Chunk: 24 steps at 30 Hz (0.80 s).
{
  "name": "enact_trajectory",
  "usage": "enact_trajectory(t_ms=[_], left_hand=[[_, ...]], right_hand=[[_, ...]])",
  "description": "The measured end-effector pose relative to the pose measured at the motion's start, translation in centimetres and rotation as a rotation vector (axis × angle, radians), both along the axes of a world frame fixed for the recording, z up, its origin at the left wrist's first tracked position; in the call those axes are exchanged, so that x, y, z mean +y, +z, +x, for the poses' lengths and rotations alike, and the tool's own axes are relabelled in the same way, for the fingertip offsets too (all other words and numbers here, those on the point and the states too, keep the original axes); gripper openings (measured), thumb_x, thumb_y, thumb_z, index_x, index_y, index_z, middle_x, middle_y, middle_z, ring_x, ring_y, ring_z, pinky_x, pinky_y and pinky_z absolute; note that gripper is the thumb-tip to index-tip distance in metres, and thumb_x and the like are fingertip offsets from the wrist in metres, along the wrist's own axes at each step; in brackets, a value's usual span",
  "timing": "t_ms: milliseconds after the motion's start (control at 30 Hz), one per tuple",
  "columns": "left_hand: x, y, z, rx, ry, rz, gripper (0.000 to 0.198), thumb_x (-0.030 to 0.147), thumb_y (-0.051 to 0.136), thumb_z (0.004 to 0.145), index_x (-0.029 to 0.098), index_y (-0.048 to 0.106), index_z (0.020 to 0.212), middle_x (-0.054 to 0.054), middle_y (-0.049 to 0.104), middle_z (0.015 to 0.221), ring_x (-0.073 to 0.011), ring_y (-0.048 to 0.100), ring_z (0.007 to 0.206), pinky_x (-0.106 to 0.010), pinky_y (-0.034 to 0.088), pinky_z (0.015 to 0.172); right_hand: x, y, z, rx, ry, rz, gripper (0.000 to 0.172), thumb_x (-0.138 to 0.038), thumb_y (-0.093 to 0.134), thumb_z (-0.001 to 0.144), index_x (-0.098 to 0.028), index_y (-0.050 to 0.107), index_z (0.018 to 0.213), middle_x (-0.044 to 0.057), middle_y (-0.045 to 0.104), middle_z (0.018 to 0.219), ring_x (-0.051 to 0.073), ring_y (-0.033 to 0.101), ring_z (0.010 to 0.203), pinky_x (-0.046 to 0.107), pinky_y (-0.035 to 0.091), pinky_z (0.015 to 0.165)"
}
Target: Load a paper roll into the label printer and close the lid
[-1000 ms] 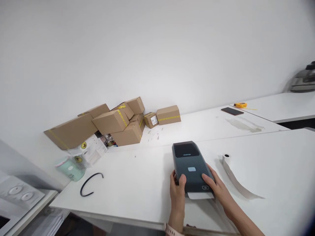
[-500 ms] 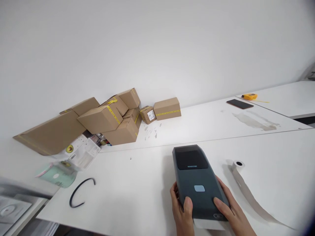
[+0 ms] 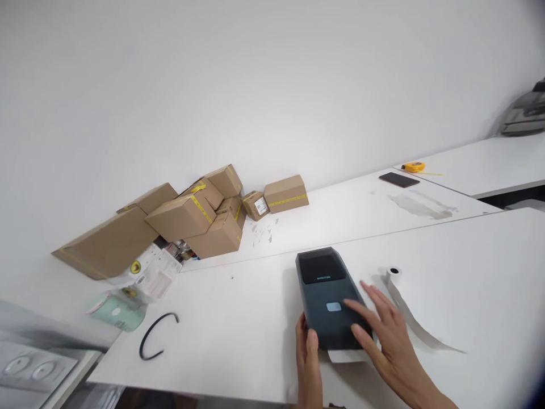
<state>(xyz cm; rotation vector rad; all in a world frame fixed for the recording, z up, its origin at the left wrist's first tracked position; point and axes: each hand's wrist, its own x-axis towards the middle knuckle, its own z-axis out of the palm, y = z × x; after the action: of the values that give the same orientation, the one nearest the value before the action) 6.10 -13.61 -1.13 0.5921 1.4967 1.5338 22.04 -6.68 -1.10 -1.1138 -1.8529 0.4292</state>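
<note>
A dark grey label printer (image 3: 326,287) lies on the white table (image 3: 238,329) in front of me, with a white paper slip (image 3: 347,356) sticking out of its near end. My left hand (image 3: 307,363) rests against the printer's near left corner, thumb on its top. My right hand (image 3: 385,335) hovers over the printer's right side with the fingers spread and holds nothing. A small white paper roll (image 3: 393,273) with a long loose strip lies just right of the printer.
A heap of brown cardboard boxes (image 3: 191,218) sits against the wall at the left, with packets and a mint-green roll (image 3: 117,312) beside it. A black cable loop (image 3: 155,335) lies at the table's left. A phone (image 3: 399,179) and a yellow tape measure (image 3: 413,166) lie far right.
My right hand has lifted off the printer's right edge and opened its fingers. The left hand has slid to the near left corner. The camera view shifted slightly.
</note>
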Motion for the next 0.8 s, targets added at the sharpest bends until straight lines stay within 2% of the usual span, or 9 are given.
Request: enact_trajectory(t_ms=[33, 100, 200, 333, 433, 533, 633, 700, 800], left_hand=[[-0.6, -0.9, -0.1, -0.036, 0.05, -0.013, 0.081, 0.072, 0.06, 0.074, 0.019, 0.051, 0.135, -0.011, 0.05, 0.148, -0.0271, 0.045, 0.137, -0.03, 0.043, 0.105], [-1.7, -2.8, -0.6, -0.093, 0.086, -0.069, 0.086, 0.078, 0.061, 0.066, 0.017, 0.058, 0.126, -0.015, 0.061, 0.134, -0.0295, 0.058, 0.123, -0.032, 0.05, 0.095], [-3.0, -4.6, -1.4, -0.085, 0.092, -0.187, 0.077, 0.077, 0.069, 0.056, 0.017, 0.067, 0.104, -0.015, 0.072, 0.11, -0.0269, 0.069, 0.095, -0.032, 0.053, 0.079], [-3.6, -4.5, -1.5, -0.052, 0.064, -0.16, 0.067, 0.073, 0.074, 0.052, 0.016, 0.069, 0.087, -0.012, 0.074, 0.089, -0.0195, 0.067, 0.07, -0.028, 0.05, 0.063], [-3.2, -4.0, -0.9, -0.023, 0.04, -0.115, 0.061, 0.074, 0.07, 0.057, 0.017, 0.068, 0.078, -0.009, 0.073, 0.082, -0.0172, 0.064, 0.063, -0.026, 0.047, 0.057], [-2.7, -3.3, -0.7, 0.103, 0.112, -0.079, 0.056, 0.074, 0.064, 0.066, 0.019, 0.068, 0.078, -0.009, 0.072, 0.086, -0.0217, 0.066, 0.078, -0.028, 0.05, 0.064], [-2.1, -2.4, -0.9, 0.219, 0.218, -0.024, 0.062, 0.072, 0.054, 0.076, 0.021, 0.068, 0.109, -0.012, 0.068, 0.12, -0.0285, 0.061, 0.114, -0.033, 0.051, 0.09], [-1.4, -2.0, -1.0, 0.255, 0.204, 0.005, 0.071, 0.072, 0.046, 0.081, 0.023, 0.06, 0.13, -0.011, 0.055, 0.143, -0.0298, 0.048, 0.134, -0.036, 0.044, 0.106], [-0.3, -2.7, -1.1, 0.342, 0.082, 0.046, 0.087, 0.079, 0.036, 0.081, 0.017, 0.054, 0.139, -0.012, 0.042, 0.154, -0.0298, 0.032, 0.145, -0.035, 0.032, 0.117]], right_hand=[[0.1, 0.5, 0.0, -0.102, 0.033, 0.129, 0.036, -0.039, 0.05, 0.094, -0.039, 0.056, 0.129, -0.001, 0.03, 0.16, 0.033, 0.025, 0.146, 0.055, 0.026, 0.112], [0.4, 1.2, -0.1, -0.258, 0.072, 0.272, 0.032, -0.036, 0.051, 0.094, -0.04, 0.06, 0.124, -0.004, 0.034, 0.158, 0.031, 0.025, 0.146, 0.053, 0.021, 0.112], [0.9, 1.4, -0.5, -0.356, 0.058, 0.307, 0.029, -0.034, 0.05, 0.095, -0.039, 0.062, 0.12, -0.005, 0.043, 0.154, 0.029, 0.029, 0.145, 0.052, 0.017, 0.113], [1.1, 0.7, -0.6, -0.334, 0.048, 0.233, 0.027, -0.034, 0.047, 0.096, -0.038, 0.063, 0.117, -0.004, 0.05, 0.149, 0.031, 0.031, 0.144, 0.059, 0.018, 0.112], [0.6, 0.4, 0.0, -0.262, 0.144, 0.153, 0.033, -0.037, 0.048, 0.096, -0.04, 0.057, 0.128, -0.003, 0.043, 0.154, 0.033, 0.028, 0.146, 0.059, 0.03, 0.11], [0.0, -0.2, 1.0, -0.107, 0.187, 0.012, 0.047, -0.041, 0.044, 0.097, -0.04, 0.041, 0.143, -0.001, 0.03, 0.161, 0.032, 0.026, 0.148, 0.056, 0.039, 0.109], [-0.2, -1.6, 1.8, 0.079, 0.101, -0.175, 0.055, -0.045, 0.037, 0.098, -0.038, 0.026, 0.152, 0.0, 0.024, 0.163, 0.032, 0.027, 0.147, 0.056, 0.04, 0.111], [0.0, -2.9, 2.1, 0.163, 0.058, -0.287, 0.058, -0.048, 0.033, 0.099, -0.037, 0.022, 0.154, 0.0, 0.024, 0.163, 0.032, 0.027, 0.147, 0.057, 0.037, 0.113], [0.0, -4.3, 1.9, 0.25, 0.075, -0.369, 0.058, -0.05, 0.033, 0.098, -0.036, 0.028, 0.154, -0.002, 0.03, 0.161, 0.03, 0.03, 0.146, 0.052, 0.037, 0.115]])
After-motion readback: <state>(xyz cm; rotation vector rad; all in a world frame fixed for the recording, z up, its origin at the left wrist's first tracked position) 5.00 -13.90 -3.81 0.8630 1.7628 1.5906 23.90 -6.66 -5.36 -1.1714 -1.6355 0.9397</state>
